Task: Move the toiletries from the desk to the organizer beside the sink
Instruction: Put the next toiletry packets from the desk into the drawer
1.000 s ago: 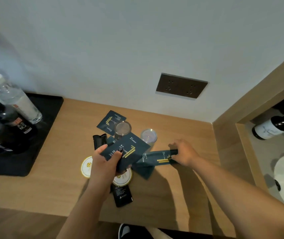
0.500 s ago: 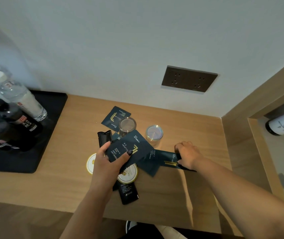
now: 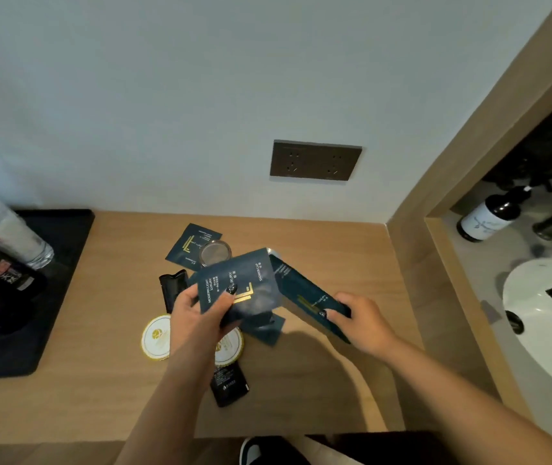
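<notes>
Above the wooden desk (image 3: 100, 330), the left hand (image 3: 197, 317) pinches a square shower cap packet (image 3: 251, 283) while the right hand (image 3: 362, 323) grips a long dark packet (image 3: 305, 293), both lifted clear of the remaining sachets (image 3: 192, 243).

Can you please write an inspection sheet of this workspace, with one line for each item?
Surface: wooden desk, a dark tray at its left.
Job's things: shower cap packet in the left hand; long packet in the right hand; another packet on the desk.
Clutter: two round coasters, black sachets, a glass, bottles on the tray.
Grippers: both hands hold packets.
Cables: nothing seen.
Surroundings: wall socket, sink, pump bottle.
</notes>
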The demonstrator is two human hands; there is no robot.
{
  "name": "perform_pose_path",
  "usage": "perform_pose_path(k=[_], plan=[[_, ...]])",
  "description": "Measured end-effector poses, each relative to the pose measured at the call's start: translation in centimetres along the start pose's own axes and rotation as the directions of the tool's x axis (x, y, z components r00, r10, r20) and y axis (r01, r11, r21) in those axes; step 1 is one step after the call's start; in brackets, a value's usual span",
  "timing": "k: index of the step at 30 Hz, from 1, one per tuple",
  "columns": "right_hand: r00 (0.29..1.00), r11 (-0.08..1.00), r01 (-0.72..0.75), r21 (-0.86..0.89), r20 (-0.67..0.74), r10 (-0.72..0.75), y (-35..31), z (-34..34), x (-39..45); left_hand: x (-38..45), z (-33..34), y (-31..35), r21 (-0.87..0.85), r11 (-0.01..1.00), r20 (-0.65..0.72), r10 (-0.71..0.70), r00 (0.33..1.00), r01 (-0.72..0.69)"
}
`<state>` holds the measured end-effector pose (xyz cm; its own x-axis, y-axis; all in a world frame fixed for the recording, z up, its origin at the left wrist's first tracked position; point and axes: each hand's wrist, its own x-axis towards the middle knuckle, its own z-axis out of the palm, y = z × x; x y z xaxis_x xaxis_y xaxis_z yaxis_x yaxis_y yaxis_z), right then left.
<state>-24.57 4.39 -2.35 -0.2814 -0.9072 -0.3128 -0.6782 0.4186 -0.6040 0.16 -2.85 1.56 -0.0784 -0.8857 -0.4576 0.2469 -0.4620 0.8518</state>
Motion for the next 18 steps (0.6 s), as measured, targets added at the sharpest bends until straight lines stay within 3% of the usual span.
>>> perform_pose_path(k=[3, 7, 13, 15, 18], plan=[[0.990, 0.966, -0.018, 0.259, -0.132, 0.054, -1.0, -1.3, -2.9, -0.4, 1.7, 0.3, -0.046, 0.998, -0.009, 0.038, 0.999, -0.038], [0.977, 0.872, -0.019, 0.489, -0.175, 0.119, -1.6, -2.9, -6.7, -1.9, 4.2, 0.4, -0.026, 0.993, -0.013, 0.118, 0.993, -0.118], [0.957, 0.740, 0.043, 0.671, -0.240, 0.163, -1.6, -5.1, -11.9, -5.4, 6.4, 0.3, 0.223, 0.903, 0.003, 0.376, 0.926, -0.367], [0.956, 0.714, 0.049, 0.699, -0.239, 0.169, -1.4, -6.1, -13.5, -7.1, 7.2, 0.4, 0.351, 0.816, 0.106, 0.453, 0.885, -0.459], [0.959, 0.692, 0.074, 0.718, -0.242, 0.148, -0.8, -7.5, -16.0, -10.2, 9.3, 0.2, 0.439, 0.721, 0.295, 0.448, 0.844, -0.536]])
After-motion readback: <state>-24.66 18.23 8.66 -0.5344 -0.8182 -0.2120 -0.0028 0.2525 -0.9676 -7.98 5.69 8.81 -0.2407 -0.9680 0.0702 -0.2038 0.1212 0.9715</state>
